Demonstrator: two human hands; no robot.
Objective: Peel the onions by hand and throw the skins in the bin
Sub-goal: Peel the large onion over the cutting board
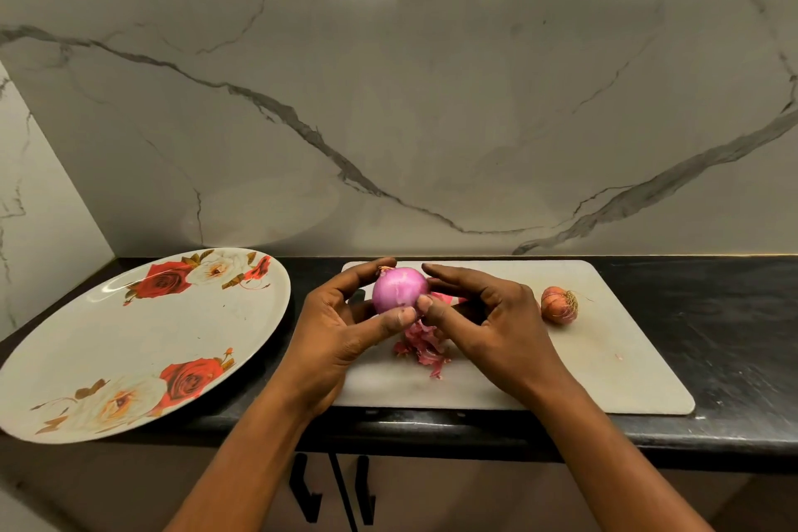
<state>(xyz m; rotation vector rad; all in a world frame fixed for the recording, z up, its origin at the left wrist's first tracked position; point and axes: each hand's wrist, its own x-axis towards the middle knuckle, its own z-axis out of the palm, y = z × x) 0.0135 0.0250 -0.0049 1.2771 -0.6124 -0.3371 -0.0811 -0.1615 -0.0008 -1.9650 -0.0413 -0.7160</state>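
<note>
Above the board (604, 359), left hand (341, 328) and right hand (488, 324) grip the onion (397, 289) between curled fingers (362, 273).

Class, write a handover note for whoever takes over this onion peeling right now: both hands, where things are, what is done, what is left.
Left hand grips the purple onion above the cutting board.
Right hand holds the same onion, thumb at its lower side, apparently working at the skin.
Loose skins lie piled on the board under the hands. A second onion, unpeeled, sits on the board to the right. A flowered plate lies to the left.
Done: purple onion looks mostly peeled.
Left: finish it, peel the second onion, bin the skins. No bin is in view.
</note>
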